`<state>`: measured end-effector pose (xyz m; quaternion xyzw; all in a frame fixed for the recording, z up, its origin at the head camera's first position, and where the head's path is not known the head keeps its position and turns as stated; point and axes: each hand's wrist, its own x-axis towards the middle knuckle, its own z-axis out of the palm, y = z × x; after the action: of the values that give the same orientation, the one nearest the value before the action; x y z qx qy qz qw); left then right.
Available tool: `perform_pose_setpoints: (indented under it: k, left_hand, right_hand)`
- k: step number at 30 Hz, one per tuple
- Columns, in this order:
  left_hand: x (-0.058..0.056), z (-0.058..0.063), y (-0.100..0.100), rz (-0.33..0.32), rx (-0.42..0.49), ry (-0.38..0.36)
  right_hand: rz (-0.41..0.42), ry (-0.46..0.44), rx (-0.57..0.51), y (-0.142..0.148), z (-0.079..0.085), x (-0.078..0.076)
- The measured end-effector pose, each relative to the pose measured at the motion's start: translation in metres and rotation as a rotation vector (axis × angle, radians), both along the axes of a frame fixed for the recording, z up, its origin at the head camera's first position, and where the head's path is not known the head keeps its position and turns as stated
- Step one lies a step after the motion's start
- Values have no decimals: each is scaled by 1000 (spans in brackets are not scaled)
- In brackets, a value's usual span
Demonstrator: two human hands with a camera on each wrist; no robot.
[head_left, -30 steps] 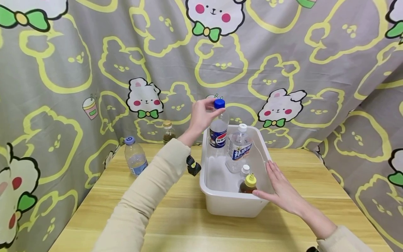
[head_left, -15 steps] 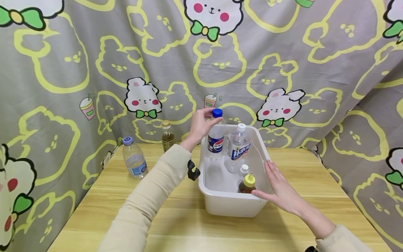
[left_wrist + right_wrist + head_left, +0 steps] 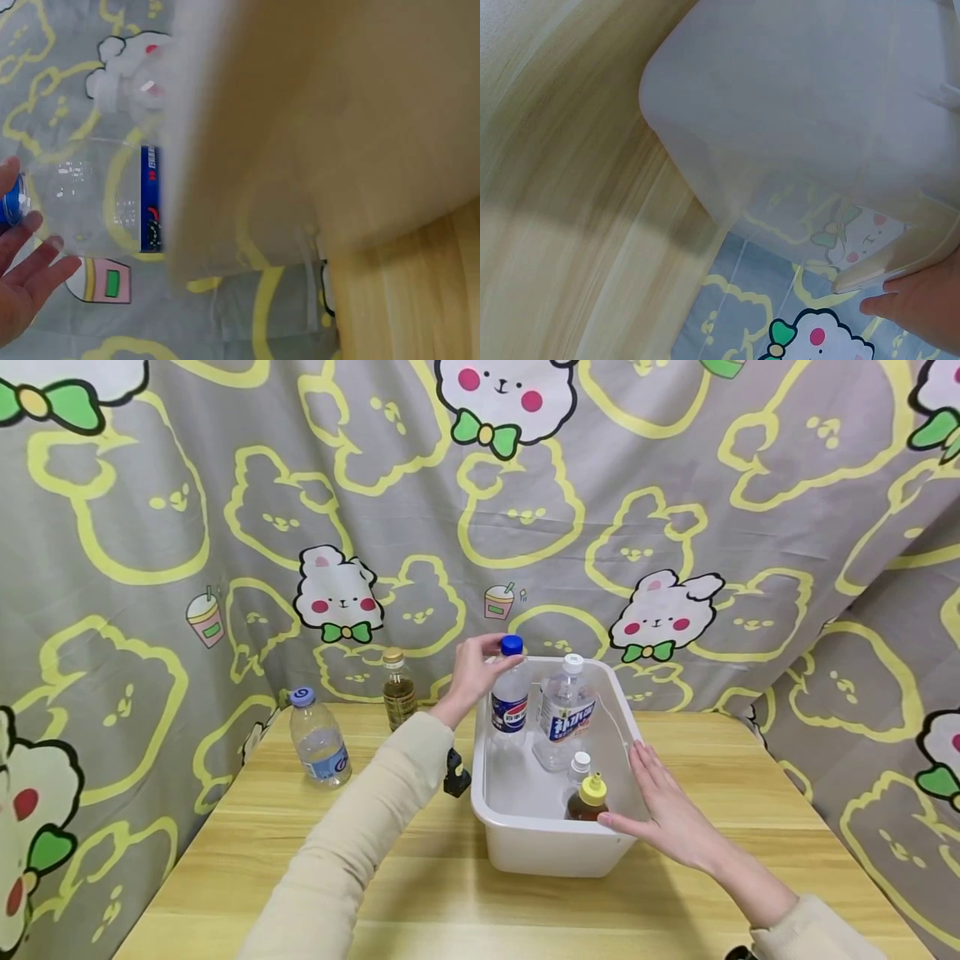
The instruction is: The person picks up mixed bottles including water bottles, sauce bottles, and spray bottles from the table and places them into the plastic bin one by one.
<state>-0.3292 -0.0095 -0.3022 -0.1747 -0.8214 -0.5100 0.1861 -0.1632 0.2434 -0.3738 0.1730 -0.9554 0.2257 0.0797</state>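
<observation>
Lower than a second ago, the blue-capped bottle (image 3: 510,713) is upright inside the white tub (image 3: 540,850), floor contact unclear; its placing looks nearly complete. The left hand (image 3: 471,673) pinches its capped end; the right hand (image 3: 673,814), fingers straight, rests on the tub.

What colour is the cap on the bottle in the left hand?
The cap is blue; head view shows it best.

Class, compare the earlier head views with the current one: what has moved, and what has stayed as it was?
The left hand has lowered the Pepsi bottle further into the white bin, still gripping it near the cap. Nothing was newly grasped or let go. The right hand stays resting on the bin, and the other three bottles inside it stand where they were.
</observation>
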Motion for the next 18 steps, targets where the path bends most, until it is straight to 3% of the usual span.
perform_pose_setpoints:
  k: [5, 18]
  left_hand:
    - [-5, -8, -1, -31, 0, -41]
    - [-18, -27, 1, -86, -81, -56]
  right_hand:
    - [-3, -2, 3, 0, 0, 1]
    - [-6, 4, 7, -1, 1, 2]
